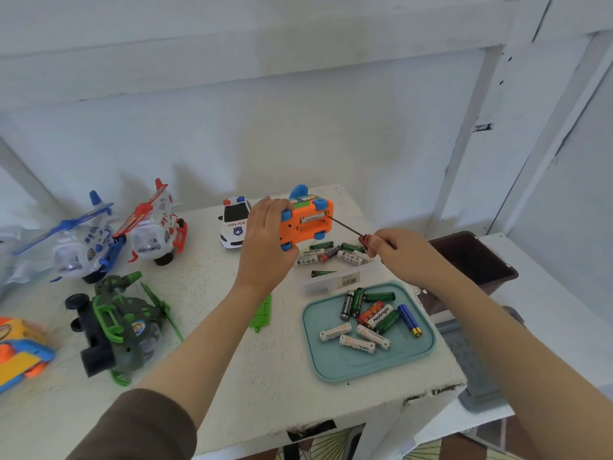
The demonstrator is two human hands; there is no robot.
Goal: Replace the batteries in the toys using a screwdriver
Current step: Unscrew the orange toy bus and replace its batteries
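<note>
I am working in what is looking like a home room: a chipped white table (212, 386) is carrying a blue toy helicopter (83, 242) left of my left hand (265, 244), plain white walls (298, 127) rising beyond it.

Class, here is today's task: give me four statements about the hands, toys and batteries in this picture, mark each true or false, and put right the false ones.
1. The left hand holds the orange toy with its underside toward the camera. True.
2. The right hand holds a hammer. False: it grips a screwdriver.
3. Loose batteries lie in the teal tray. True.
4. The police car sits in the tray. False: it stands on the table.
</note>
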